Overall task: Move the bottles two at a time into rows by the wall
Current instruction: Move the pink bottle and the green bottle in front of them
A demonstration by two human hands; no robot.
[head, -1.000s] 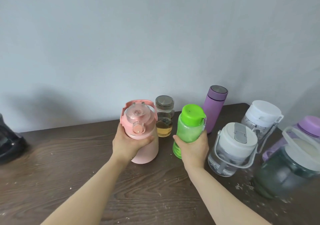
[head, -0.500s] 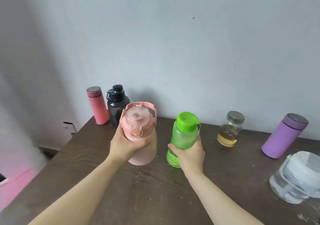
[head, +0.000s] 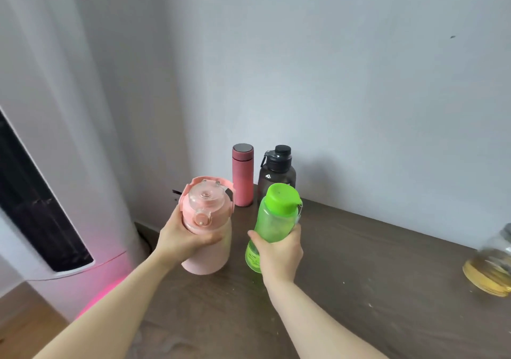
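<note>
My left hand grips a big pale pink bottle with a clear flip lid, held just above the dark wooden table near its left end. A green bottle with a bright green cap is in my right hand, tilted slightly right, beside the pink one. Behind them by the wall stand a slim coral-pink flask and a smoky black bottle, side by side. A glass jar with yellow liquid sits blurred at the right edge.
A tall white appliance with a dark panel stands left of the table, with pink light on the floor at its base. The grey wall runs behind the table. Bare tabletop lies between the black bottle and the jar.
Both hands have carried the pink and green bottles leftward along the table. The view swung left: the flask and black bottle came closer, the purple flask and clear jug left the frame.
</note>
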